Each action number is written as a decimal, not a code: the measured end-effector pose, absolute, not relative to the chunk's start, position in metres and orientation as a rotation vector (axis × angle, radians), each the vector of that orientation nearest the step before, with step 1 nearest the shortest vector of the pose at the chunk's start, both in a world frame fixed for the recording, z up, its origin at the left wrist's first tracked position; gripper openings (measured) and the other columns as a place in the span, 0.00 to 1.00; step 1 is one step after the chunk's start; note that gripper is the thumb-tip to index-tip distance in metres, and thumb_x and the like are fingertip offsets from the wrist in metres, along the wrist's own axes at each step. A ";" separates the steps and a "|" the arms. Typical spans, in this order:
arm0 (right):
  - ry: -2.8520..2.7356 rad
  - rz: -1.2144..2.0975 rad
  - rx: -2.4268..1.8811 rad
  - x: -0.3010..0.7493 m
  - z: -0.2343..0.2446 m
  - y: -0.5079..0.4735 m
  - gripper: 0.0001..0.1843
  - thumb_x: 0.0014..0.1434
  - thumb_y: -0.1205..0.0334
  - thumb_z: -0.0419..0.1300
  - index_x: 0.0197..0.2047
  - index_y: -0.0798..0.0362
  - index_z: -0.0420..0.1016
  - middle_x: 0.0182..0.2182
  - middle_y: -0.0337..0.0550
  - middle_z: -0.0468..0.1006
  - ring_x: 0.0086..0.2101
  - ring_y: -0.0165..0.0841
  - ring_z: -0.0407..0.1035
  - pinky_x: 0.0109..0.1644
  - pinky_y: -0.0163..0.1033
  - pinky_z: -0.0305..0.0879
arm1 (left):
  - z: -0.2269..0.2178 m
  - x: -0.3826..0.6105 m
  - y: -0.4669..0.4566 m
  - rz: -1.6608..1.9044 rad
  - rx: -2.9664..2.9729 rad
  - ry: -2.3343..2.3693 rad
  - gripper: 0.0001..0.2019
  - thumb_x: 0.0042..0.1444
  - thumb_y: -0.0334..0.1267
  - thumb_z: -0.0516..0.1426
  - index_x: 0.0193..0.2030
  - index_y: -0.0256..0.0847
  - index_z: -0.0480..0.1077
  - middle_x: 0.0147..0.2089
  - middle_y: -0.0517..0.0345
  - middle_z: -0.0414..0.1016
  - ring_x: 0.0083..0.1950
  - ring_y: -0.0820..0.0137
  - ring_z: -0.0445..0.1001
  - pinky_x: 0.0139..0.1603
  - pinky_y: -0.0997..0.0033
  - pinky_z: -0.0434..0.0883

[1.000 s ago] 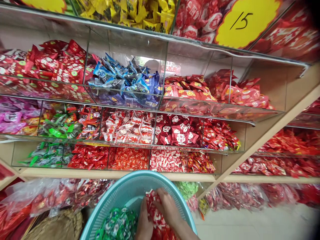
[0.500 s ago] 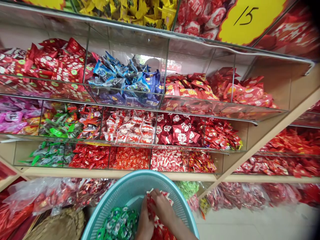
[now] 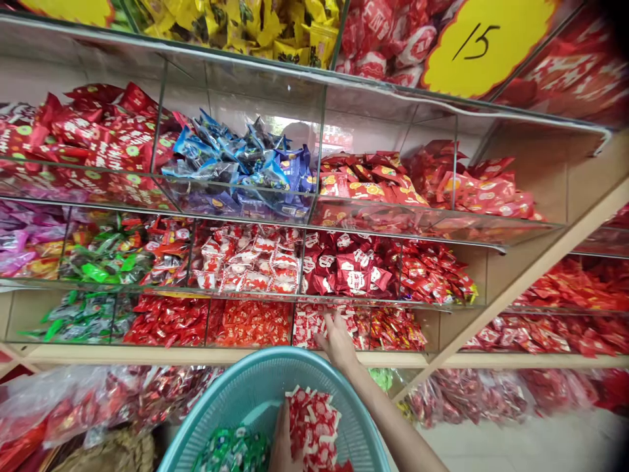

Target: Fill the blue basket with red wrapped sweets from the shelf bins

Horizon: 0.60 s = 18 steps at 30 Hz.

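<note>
Red-and-white shelf candies (image 3: 305, 326) are lying beneath the right hand (image 3: 338, 337), fingers parted; the left hand (image 3: 282, 439), grip unclear, is touching basket candies (image 3: 315, 426).

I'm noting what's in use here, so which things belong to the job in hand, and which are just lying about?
Part of the job:
teal basket
green candies inside
red-and-white candies at the left hand
red-and-white shelf candies at the right hand

Just lying about:
blue-wrapped candies
yellow "15" sign
bagged candies under the shelves
</note>
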State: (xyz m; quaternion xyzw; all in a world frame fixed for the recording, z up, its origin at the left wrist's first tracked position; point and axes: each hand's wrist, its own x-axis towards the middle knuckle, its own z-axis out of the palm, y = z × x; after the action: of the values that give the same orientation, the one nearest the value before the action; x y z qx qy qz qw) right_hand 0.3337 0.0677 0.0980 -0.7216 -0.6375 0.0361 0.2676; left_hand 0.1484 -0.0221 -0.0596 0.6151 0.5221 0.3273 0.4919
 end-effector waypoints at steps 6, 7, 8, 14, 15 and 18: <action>-1.692 0.172 -2.251 0.318 0.092 0.124 0.34 0.58 0.42 0.51 0.62 0.51 0.58 0.62 0.58 0.54 0.61 0.54 0.43 0.54 0.56 0.56 | -0.083 0.149 -0.019 0.899 1.614 1.210 0.35 0.51 0.42 0.52 0.66 0.34 0.51 0.68 0.46 0.55 0.69 0.58 0.51 0.68 0.61 0.51; -1.684 0.186 -2.279 0.315 0.090 0.128 0.34 0.58 0.41 0.50 0.62 0.50 0.58 0.62 0.58 0.53 0.62 0.55 0.42 0.54 0.58 0.55 | -0.086 0.149 -0.019 0.910 1.617 1.206 0.35 0.52 0.43 0.51 0.66 0.33 0.50 0.68 0.45 0.54 0.69 0.58 0.51 0.68 0.62 0.51; -1.675 0.191 -2.301 0.312 0.088 0.130 0.35 0.58 0.40 0.49 0.62 0.50 0.58 0.63 0.58 0.52 0.62 0.55 0.42 0.53 0.58 0.56 | -0.090 0.150 -0.018 0.922 1.618 1.201 0.35 0.52 0.43 0.50 0.67 0.32 0.50 0.68 0.44 0.53 0.69 0.59 0.50 0.68 0.62 0.51; -1.626 0.139 -2.292 0.308 0.082 0.125 0.32 0.58 0.43 0.51 0.61 0.50 0.61 0.58 0.59 0.58 0.56 0.53 0.54 0.49 0.53 0.60 | -0.094 0.153 -0.022 0.945 1.606 1.224 0.34 0.53 0.40 0.48 0.66 0.27 0.49 0.69 0.42 0.51 0.70 0.62 0.46 0.69 0.66 0.47; -1.630 0.136 -2.282 0.309 0.082 0.123 0.31 0.58 0.44 0.51 0.60 0.50 0.62 0.57 0.59 0.59 0.55 0.52 0.56 0.49 0.52 0.60 | -0.092 0.153 -0.023 0.931 1.596 1.233 0.34 0.53 0.39 0.48 0.66 0.27 0.49 0.69 0.42 0.50 0.71 0.62 0.45 0.69 0.66 0.46; -1.633 0.163 -2.216 0.311 0.081 0.118 0.23 0.58 0.51 0.54 0.55 0.51 0.68 0.55 0.58 0.63 0.53 0.51 0.58 0.50 0.51 0.60 | -0.080 0.152 -0.024 0.857 1.565 1.220 0.35 0.50 0.35 0.50 0.66 0.28 0.49 0.70 0.45 0.49 0.71 0.63 0.44 0.70 0.67 0.44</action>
State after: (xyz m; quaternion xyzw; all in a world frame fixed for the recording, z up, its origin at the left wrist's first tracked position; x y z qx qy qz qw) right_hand 0.3110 0.1179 0.0807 -0.7889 -0.5813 0.0582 0.1908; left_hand 0.1518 -0.0237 -0.0797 0.6388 0.4979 0.3497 0.4708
